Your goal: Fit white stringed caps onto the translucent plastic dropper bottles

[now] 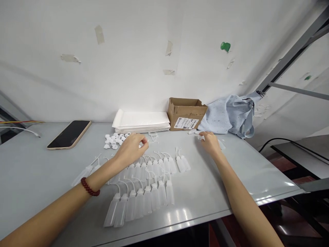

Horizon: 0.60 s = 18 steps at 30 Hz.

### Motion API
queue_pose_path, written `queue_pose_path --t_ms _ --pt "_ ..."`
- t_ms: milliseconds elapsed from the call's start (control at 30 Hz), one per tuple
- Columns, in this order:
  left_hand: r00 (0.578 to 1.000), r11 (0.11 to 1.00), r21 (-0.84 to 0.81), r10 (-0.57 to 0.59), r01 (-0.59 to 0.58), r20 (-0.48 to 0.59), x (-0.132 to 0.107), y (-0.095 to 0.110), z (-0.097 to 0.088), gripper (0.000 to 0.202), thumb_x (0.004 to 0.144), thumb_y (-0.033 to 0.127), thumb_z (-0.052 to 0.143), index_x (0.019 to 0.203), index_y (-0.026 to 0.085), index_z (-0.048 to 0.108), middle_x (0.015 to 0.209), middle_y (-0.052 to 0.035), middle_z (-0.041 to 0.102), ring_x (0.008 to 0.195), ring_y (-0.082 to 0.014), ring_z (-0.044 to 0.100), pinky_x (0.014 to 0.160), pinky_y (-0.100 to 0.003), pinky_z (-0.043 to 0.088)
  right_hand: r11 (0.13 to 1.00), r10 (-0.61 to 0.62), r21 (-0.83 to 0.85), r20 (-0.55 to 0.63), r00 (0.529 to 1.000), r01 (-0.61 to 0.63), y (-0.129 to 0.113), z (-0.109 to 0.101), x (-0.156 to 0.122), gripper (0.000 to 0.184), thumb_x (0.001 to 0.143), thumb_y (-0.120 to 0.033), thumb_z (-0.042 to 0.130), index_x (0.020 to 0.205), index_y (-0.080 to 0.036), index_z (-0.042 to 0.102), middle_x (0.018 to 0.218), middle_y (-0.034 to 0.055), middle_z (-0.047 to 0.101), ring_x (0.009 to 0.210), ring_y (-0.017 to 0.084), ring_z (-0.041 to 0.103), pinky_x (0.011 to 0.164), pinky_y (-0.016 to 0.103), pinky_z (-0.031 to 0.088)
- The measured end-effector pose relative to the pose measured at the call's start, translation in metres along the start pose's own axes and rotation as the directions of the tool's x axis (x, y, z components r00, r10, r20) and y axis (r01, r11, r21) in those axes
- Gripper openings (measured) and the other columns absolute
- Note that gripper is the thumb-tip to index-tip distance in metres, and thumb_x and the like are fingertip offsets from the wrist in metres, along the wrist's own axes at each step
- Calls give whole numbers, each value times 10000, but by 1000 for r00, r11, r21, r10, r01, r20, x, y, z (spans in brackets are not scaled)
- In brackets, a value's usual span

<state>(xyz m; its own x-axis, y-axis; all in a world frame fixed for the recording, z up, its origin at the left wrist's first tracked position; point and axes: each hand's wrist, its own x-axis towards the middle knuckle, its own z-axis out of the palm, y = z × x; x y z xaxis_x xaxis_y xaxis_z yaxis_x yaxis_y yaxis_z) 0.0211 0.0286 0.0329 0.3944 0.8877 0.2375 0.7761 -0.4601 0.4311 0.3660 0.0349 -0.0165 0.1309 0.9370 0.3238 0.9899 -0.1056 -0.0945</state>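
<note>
My left hand (133,148) hovers over the back row of small bottles, just right of a heap of white caps (113,140). Its thumb and fingers are pinched together; what they hold, if anything, is too small to make out. At the right, my right hand (211,143) closes its fingertips on a small translucent plastic bottle (199,137), partly hidden by the fingers. Beside it lie other translucent pieces (192,131). Several bottles with thin white tubes lie in a front row (140,202) and a back row (155,168), with a pair (183,163) to the right.
Thin white tubes (153,136) lie before a stack of white padded envelopes (141,120). An open cardboard box (187,115) and a light blue cloth bag (223,115) stand against the wall. A phone (69,134) lies at left. The grey table's front edge (190,224) is near me.
</note>
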Motion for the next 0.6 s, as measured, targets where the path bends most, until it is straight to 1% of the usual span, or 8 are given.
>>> queue_pose_path --t_ms 133,233,333,433,500,533,567,600 --pt "994 956 -280 -99 83 -45 -17 3 -10 166 794 306 501 729 212 622 886 -32 688 838 -219 583 722 -315 432 999 -14 -30 13 1000 14 2 1 -1 480 680 15 410 1059 -107 679 1050 136 695 1023 286 562 831 356 418" --pt "988 892 -432 -154 130 -22 -28 5 -15 169 789 346 551 731 209 630 888 -24 686 778 -193 575 688 -303 432 999 -38 -22 12 999 38 0 2 -2 481 681 2 414 1078 -87 670 1058 156 690 1017 303 555 827 377 418" --pt "977 793 -579 -212 189 28 -37 5 -18 204 779 393 598 751 198 647 856 -28 681 735 -177 585 645 -286 446 997 -71 10 -9 997 71 -6 0 -3 435 708 -53 451 1086 -97 661 1047 152 685 993 306 551 826 389 420" --pt "958 661 -709 -274 248 80 -42 4 -16 212 754 400 648 780 191 671 846 -39 692 832 -205 619 722 -310 474 994 -91 47 -65 994 94 -17 -6 -5 389 747 -125 484 1103 -114 639 1028 139 670 972 291 550 851 394 419" --pt "950 560 -784 -288 267 118 -45 3 -13 205 743 392 671 786 191 677 842 -43 696 873 -214 626 784 -337 478 987 -84 122 -151 985 102 -28 -14 -10 367 777 -178 495 1120 -135 619 999 128 655 957 277 552 859 401 423" --pt "949 510 -817 -285 270 136 -46 3 -11 201 739 387 682 789 193 676 838 -41 696 869 -209 627 801 -343 476 968 -58 223 -229 972 110 -34 -18 -13 345 783 -206 511 1105 -153 623 970 117 649 934 269 558 851 404 430" --pt "948 464 -843 -279 273 154 -46 3 -10 198 736 380 692 801 194 674 830 -37 695 853 -200 628 807 -344 474 927 -29 351 -276 961 129 -41 -23 -17 323 784 -237 536 1087 -175 626 959 101 643 896 251 569 836 399 441" --pt "948 423 -864 -270 272 167 -47 4 -9 197 735 370 700 824 197 670 821 -31 692 830 -189 628 805 -341 473 859 5 492 -285 959 142 -48 -29 -22 304 785 -268 559 1072 -196 629 959 83 640 861 231 576 811 385 457"
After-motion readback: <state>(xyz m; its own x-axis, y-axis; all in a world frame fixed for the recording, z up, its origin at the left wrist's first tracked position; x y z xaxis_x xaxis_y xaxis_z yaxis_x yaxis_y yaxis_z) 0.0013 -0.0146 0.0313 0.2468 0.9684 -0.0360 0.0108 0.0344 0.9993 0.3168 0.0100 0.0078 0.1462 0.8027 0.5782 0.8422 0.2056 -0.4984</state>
